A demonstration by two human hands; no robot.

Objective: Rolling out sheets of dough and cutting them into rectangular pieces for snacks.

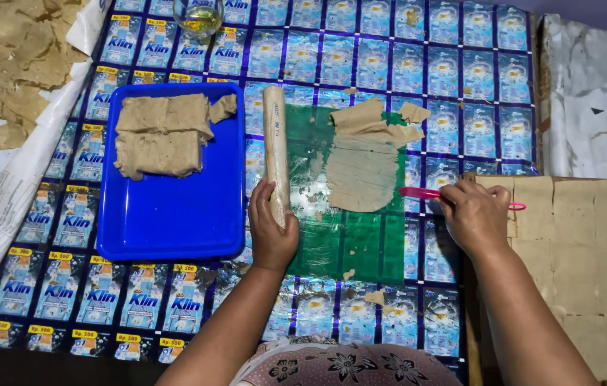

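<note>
My left hand [271,229] grips the rolling pin [275,154]; right hand [475,214] clasps a pink cutter [418,192]. Beyond them: dough sheet [364,168] rolled flat, uncut; blocks [160,136] unrolled.

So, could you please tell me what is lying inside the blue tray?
The blue tray holds two slabs of tan dough at its far end, plus a small torn piece. The near half shows bare blue. What lies beneath the slabs is covered.

Single head-worn view, looking steeply down, close over the work table [418,64], both forearms entering from below
</note>
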